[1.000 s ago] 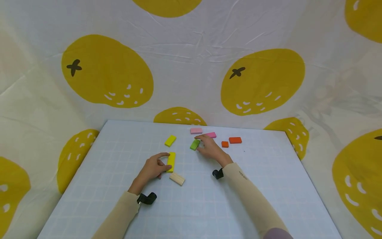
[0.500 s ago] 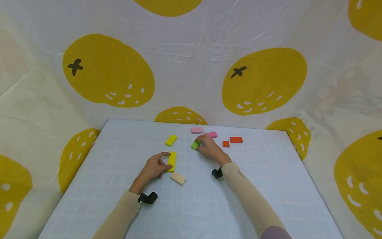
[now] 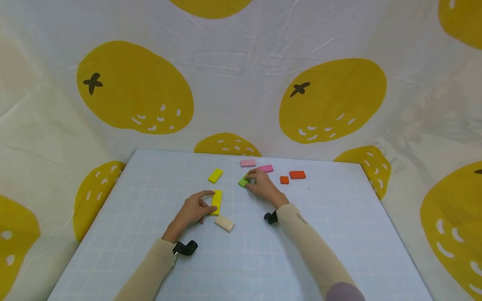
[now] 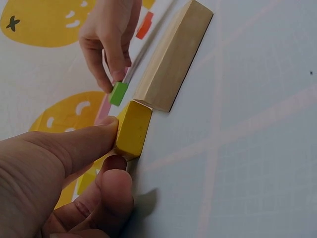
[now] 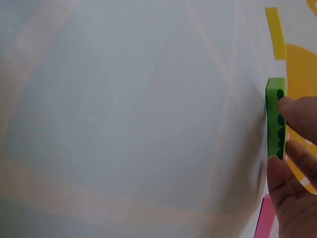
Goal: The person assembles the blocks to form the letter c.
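My left hand [image 3: 192, 209] pinches a long yellow block [image 3: 216, 202] lengthwise, thumb at its near end and index finger at its far end. The block lies flat on the table; its near end face shows in the left wrist view beside the thumb. Just nearer to me lies a plain wooden block [image 3: 224, 223], close to the yellow one but not held. Farther off, my right hand [image 3: 261, 185] holds a green block [image 3: 243, 180] between thumb and fingers. Dark green scalloped marks show on this green block [image 5: 276, 119] in the right wrist view, where fingers cover part of it.
A shorter yellow block [image 3: 215, 175] lies left of the green one. Behind it are a light pink block [image 3: 247, 163] and a darker pink block [image 3: 265, 168]. To the right sit a small orange block [image 3: 284, 180] and a longer red-orange block [image 3: 297, 174]. A fruit-print cloth [image 3: 233, 92] hangs behind the table.
My right hand has closed farther over the green block and shifted it slightly to the left. My left hand and the long yellow block have stayed in place.
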### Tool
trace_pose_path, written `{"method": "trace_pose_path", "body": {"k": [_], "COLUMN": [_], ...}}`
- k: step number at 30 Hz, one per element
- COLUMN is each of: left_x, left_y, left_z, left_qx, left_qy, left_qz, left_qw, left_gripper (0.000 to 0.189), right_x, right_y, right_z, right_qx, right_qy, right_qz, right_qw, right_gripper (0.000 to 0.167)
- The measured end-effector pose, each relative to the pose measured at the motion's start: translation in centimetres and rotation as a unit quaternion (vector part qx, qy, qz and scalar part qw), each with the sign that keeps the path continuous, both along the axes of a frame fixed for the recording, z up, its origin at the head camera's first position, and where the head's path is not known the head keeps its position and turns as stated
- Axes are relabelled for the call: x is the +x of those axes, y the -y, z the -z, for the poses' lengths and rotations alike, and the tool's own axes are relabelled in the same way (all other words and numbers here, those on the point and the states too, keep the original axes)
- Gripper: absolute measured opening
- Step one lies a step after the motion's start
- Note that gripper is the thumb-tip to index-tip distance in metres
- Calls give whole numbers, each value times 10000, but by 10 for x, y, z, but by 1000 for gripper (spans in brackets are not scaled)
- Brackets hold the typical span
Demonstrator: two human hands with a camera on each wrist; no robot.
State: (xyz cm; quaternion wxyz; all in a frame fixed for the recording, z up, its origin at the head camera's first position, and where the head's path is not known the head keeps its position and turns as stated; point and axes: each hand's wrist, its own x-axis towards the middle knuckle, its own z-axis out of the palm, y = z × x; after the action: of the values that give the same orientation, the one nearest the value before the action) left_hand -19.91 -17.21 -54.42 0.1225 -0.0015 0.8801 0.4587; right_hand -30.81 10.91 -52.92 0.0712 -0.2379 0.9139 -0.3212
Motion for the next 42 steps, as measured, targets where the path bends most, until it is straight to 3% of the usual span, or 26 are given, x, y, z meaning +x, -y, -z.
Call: {"method": "trace_pose_path", "body": {"k": [8,17,31,42], "left_x": [0,1,-1,-2], "left_y": [1,4,2,-1], "left_z": [-3,-3,-1,0], "left_qx": [-31,-42,-20,-6], "left_qy": [61,52,91,117], "left_qz": [-49,-92,-85,-70], "left_qw": [10000,9999,9999,9999], "left_gripper": [61,60,60,60], "right_x": [1,0,-1,-2], "right_y": [6,12,18,25], "right_z": [1,1,3,4], "right_qx": [-168,-64,-328,-126], "right_qy": [160,75,33,97], "right_qz": [154,69,-62,-7], "right_qw": [9996,9999,9994,9999], "right_gripper": [25,24,24,24]}}
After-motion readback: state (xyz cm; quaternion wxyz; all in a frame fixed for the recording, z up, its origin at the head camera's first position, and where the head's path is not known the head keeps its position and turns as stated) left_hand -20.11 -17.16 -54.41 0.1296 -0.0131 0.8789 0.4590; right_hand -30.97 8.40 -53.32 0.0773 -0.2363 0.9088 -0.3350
